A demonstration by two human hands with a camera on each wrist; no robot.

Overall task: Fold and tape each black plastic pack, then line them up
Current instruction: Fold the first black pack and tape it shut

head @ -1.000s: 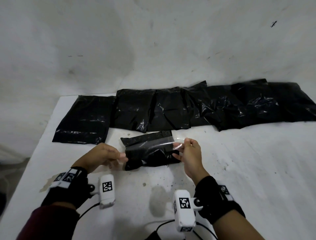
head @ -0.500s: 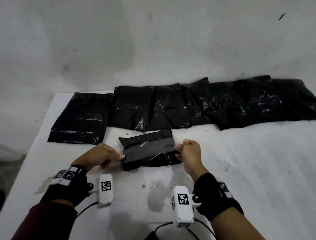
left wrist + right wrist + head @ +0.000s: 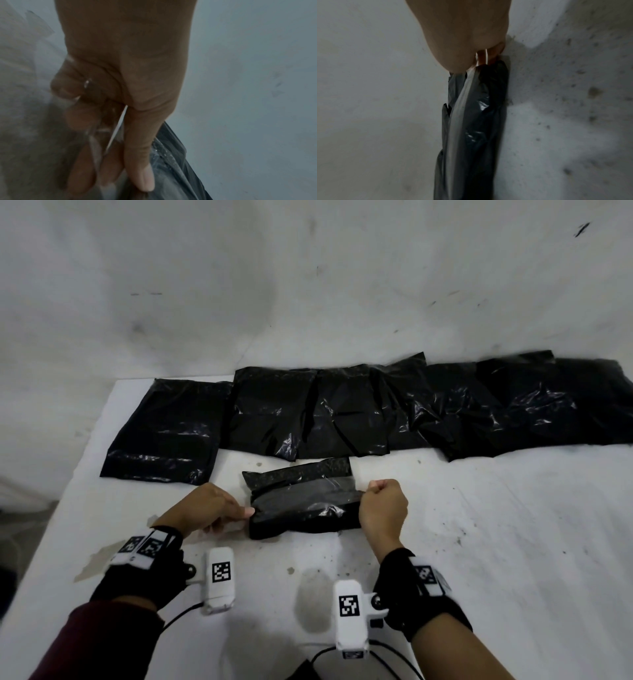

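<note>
A bare packing workspace: stained white table (image 3: pixel 479 542) against a scuffed white wall (image 3: pixel 308 285).

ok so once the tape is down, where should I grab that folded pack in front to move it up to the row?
Probably take the folded pack by its two short ends, one hand from each side, as the left hand and right hand sit now. It lies flat and long crosswise, and the clear tape spans its top, so end grips should leave the tape undisturbed.

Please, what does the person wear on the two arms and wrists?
Each wrist carries a black strap with white square-patterned marker tags and a white box-shaped camera bearing a black square code: left wrist camera, right wrist camera. Black cables trail from both. The left arm has a dark maroon sleeve; the right forearm is bare.
</note>
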